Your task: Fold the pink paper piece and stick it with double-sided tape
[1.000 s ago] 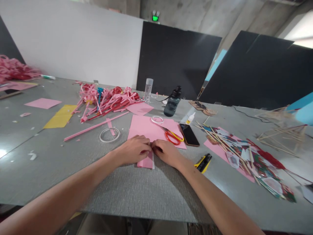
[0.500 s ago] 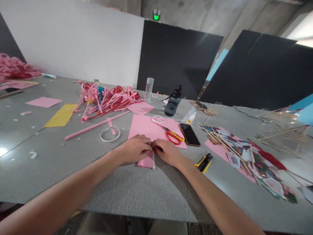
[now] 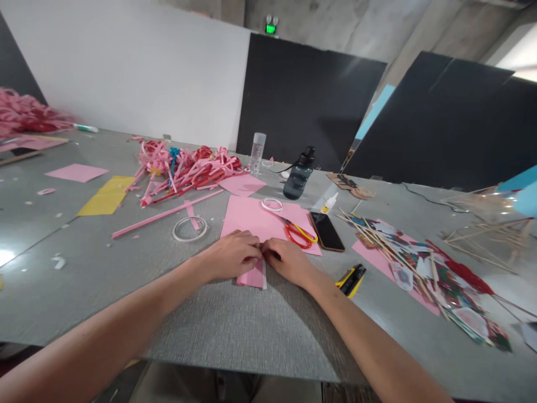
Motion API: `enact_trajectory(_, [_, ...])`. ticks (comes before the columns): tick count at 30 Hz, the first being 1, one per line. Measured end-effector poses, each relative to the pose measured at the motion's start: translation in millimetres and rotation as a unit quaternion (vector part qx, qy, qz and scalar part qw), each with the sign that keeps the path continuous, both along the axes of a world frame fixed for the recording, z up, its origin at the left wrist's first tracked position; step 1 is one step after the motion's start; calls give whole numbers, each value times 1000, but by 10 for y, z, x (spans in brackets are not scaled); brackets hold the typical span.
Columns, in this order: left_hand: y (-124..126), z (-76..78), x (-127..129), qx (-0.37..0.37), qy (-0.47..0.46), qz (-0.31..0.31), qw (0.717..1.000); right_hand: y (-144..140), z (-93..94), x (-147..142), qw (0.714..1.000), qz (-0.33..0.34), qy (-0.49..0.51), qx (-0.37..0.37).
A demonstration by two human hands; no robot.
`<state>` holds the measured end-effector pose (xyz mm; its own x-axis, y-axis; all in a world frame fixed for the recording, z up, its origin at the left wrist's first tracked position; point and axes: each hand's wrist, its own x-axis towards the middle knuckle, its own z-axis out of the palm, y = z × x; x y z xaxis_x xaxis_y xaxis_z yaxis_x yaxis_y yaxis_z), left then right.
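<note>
Hands met at the table's near middle: left hand (image 3: 231, 254) and right hand (image 3: 288, 258) lay knuckles up, fingertips touching, both pressed down on a small pink paper strip (image 3: 253, 276). Fingers were curled over its far end; strip looked pinched between the fingertips of both hands, but how tight, couldn't tell from that angle. Strip's near end stuck out flat on the grey table (image 3: 235, 330), with a white edge along its right side. Just beyond the hands lay a large pink sheet (image 3: 251, 219), with red-and-yellow scissors (image 3: 298, 233) and a small tape ring (image 3: 272, 204) on it. Black phone (image 3: 326, 231) sat just right of the sheet, face up. Yellow-black utility knife (image 3: 351, 279) lay near the right wrist. Bigger tape ring (image 3: 189, 229) sat left of the sheet, a long pink rolled stick (image 3: 165, 214) beside it. Further back: pile of pink and red paper strips (image 3: 184, 168), dark water bottle (image 3: 298, 176), clear bottle (image 3: 257, 153). Right side held wooden skewers (image 3: 377, 238) over printed cut-outs.
</note>
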<state>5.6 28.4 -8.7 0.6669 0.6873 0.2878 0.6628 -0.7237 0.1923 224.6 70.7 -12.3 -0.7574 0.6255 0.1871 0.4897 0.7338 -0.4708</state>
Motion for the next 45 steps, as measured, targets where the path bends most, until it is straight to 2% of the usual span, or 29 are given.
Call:
enact_trajectory(31, [-10, -4, 13, -12, -18, 2, 1000, 3, -32, 12, 1000, -1, 6, 6])
enact_trajectory(45, [-13, -4, 16, 9, -24, 3, 1000, 15, -16, -10, 1000, -9, 2, 6])
